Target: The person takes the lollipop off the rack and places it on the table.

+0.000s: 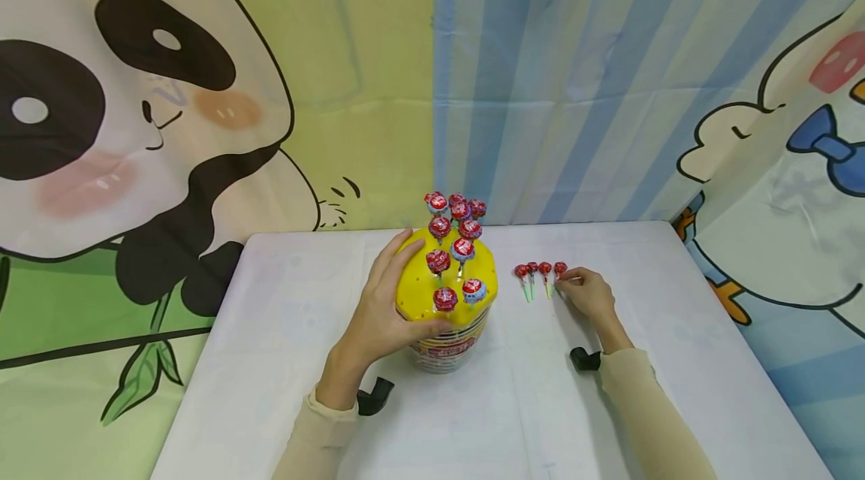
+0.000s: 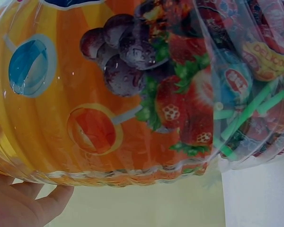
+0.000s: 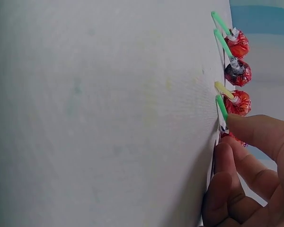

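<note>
A clear ridged candy jar (image 1: 446, 352) with a yellow lid (image 1: 414, 288) stands on the table, with several red-wrapped lollipops (image 1: 438, 261) upright in the lid. My left hand (image 1: 378, 315) grips the jar at the lid's left side, thumb in front and fingers behind. In the left wrist view, fruit pictures cover the jar's label (image 2: 132, 123), and wrapped lollipops (image 2: 234, 78) show inside. To the right, my right hand (image 1: 593, 298) pinches the rightmost loose lollipop (image 1: 560, 268) by its green stick (image 3: 221, 107). Its head is partly hidden by the fingers in the right wrist view.
Three more loose lollipops (image 1: 544, 268) lie in a row left of my right hand. The white tabletop (image 1: 486, 427) ends at the back against a printed curtain (image 1: 554, 89). A black piece (image 1: 584, 359) sits at each wrist.
</note>
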A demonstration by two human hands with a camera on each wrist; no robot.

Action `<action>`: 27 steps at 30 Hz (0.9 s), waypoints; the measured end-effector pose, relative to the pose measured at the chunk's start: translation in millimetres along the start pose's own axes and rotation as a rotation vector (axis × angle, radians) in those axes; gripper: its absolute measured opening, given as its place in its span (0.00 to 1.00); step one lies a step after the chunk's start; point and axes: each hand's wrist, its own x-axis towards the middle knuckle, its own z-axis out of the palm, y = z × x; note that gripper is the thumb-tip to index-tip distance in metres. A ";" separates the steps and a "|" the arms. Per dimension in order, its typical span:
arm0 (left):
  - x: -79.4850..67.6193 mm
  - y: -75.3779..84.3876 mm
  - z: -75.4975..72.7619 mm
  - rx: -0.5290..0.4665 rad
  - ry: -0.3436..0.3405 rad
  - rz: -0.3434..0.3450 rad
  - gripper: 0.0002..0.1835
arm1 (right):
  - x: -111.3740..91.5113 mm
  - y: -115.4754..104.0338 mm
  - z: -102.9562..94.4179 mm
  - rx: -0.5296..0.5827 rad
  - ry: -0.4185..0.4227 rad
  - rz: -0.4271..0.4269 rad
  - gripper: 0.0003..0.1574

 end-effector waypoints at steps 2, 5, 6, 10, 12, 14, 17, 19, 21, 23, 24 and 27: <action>0.4 0.6 -0.2 0.004 0.000 0.000 0.56 | 0.0 -0.3 0.3 -0.005 0.005 -0.002 0.22; 1.1 1.4 -0.5 0.012 0.002 0.000 0.56 | 0.0 -0.9 0.6 -0.009 0.012 -0.003 0.24; 1.1 1.4 -0.5 0.014 0.002 0.000 0.56 | -0.1 -1.4 0.5 -0.011 0.015 -0.001 0.25; 1.2 1.5 -0.6 0.015 0.001 -0.009 0.56 | -0.3 -3.0 0.9 -0.017 0.013 0.014 0.27; 1.0 1.4 -0.5 0.012 0.000 -0.011 0.56 | -0.6 -3.6 1.4 -0.013 0.008 0.021 0.25; 0.7 1.2 -0.6 0.008 0.000 -0.013 0.56 | -1.2 -3.9 1.5 -0.012 0.000 0.018 0.24; 0.1 1.1 -0.7 0.004 0.000 -0.015 0.57 | -2.0 -4.2 1.7 -0.010 -0.005 0.008 0.23; 0.2 1.9 -0.9 0.002 0.000 -0.017 0.57 | -2.7 -4.5 1.4 -0.009 -0.006 -0.001 0.23; 0.2 2.4 -1.0 0.000 0.000 -0.020 0.57 | -2.9 -4.5 1.4 -0.009 -0.007 -0.008 0.23; 0.1 2.4 -0.9 -0.002 0.000 -0.019 0.57 | -2.9 -4.4 1.5 -0.009 -0.008 -0.009 0.22; 0.2 2.8 -0.9 -0.003 -0.001 -0.019 0.57 | -2.9 -4.4 1.4 -0.009 -0.010 -0.010 0.22; 0.0 1.6 -0.5 -0.003 -0.002 -0.018 0.56 | -2.7 -3.9 1.1 -0.013 -0.018 -0.011 0.22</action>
